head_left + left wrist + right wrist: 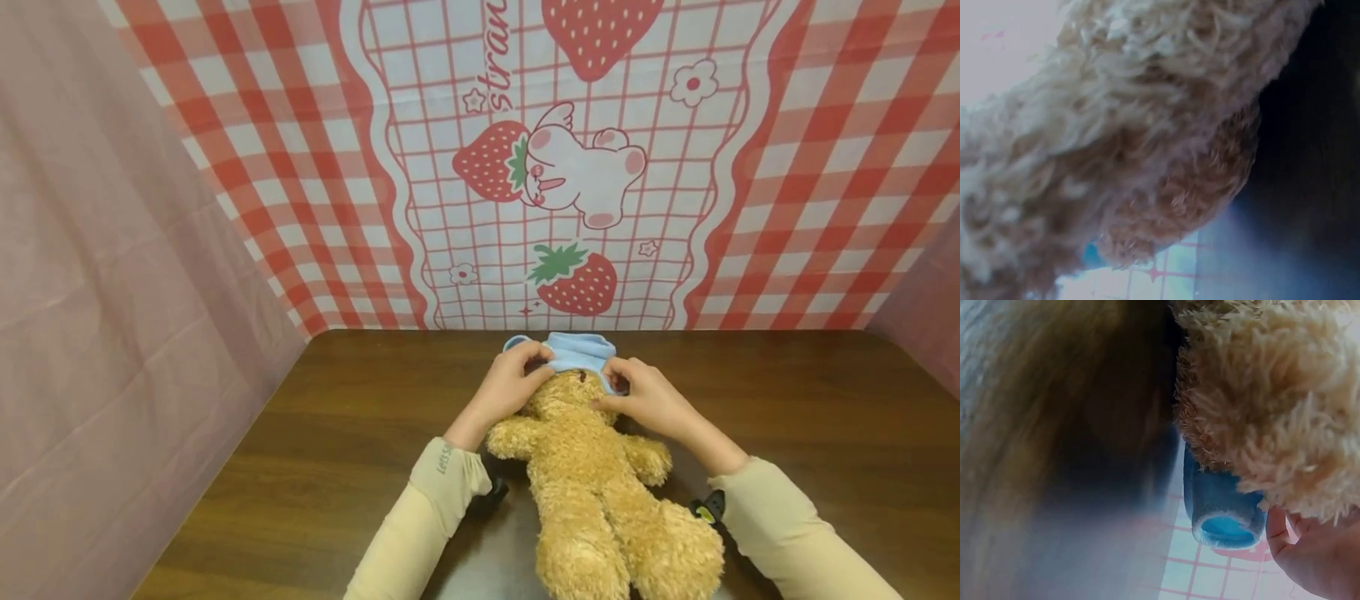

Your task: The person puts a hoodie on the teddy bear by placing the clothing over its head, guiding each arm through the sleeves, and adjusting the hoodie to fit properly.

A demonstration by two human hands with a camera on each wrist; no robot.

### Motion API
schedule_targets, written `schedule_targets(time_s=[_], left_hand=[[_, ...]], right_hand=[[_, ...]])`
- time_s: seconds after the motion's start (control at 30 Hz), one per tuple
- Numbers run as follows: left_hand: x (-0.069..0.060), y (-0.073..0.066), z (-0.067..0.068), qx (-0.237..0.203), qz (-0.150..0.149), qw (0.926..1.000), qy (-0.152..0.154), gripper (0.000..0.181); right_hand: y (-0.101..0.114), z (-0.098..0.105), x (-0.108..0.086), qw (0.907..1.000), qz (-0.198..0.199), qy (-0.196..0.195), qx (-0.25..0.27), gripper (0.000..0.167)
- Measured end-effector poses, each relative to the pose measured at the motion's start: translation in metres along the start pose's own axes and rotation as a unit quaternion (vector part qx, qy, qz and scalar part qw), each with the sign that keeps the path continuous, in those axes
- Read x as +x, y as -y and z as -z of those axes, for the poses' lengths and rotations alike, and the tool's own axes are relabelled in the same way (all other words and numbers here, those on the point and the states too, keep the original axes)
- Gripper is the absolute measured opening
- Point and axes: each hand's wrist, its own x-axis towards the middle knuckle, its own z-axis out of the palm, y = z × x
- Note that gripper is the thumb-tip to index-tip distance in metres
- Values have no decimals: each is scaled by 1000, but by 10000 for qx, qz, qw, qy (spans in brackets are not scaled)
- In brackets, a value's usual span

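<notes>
The left hand [510, 382] and right hand [654, 398] both pinch the blue cloth [579, 350] at the teddy's [577, 462] head, near the table's [337, 433] far edge. One hard tug might drag the teddy along too.

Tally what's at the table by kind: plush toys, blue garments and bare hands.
Plush toy: 1
Blue garment: 1
Hands: 2, the left hand and the right hand
Total: 4
</notes>
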Motion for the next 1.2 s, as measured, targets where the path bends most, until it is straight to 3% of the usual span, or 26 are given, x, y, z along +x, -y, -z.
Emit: schedule_targets(time_s=[0.13, 0.27, 0.43, 0.57, 0.7, 0.83, 1.0, 1.2], left_hand=[[0, -4, 3, 157, -363, 9986, 353, 19], [-1, -7, 5, 771, -511, 9941, 562, 29], [-3, -9, 6, 1312, -646, 9884, 419, 21], [-7, -5, 9, 1413, -707, 9869, 335, 25], [-12, -1, 12, 1453, -810, 9844, 569, 25], [-16, 1, 17, 1391, -802, 9824, 958, 20], [-21, 0, 21, 1523, -626, 9766, 1383, 10], [-27, 6, 22, 1567, -467, 9764, 1414, 7]], right_hand=[[3, -1, 0, 9999, 151, -67, -1, 31], [3, -2, 0, 9993, 302, -205, -42, 30], [1, -5, 0, 9956, 804, -462, -147, 29], [-2, -7, -1, 9848, 1564, -576, -493, 25], [-3, -6, -2, 9676, 2298, -520, -905, 25], [-2, -4, -2, 9602, 2554, -411, -1055, 25], [-4, 0, -6, 9579, 2691, -227, -973, 22], [-3, 2, -8, 9527, 2869, 1, -1001, 17]])
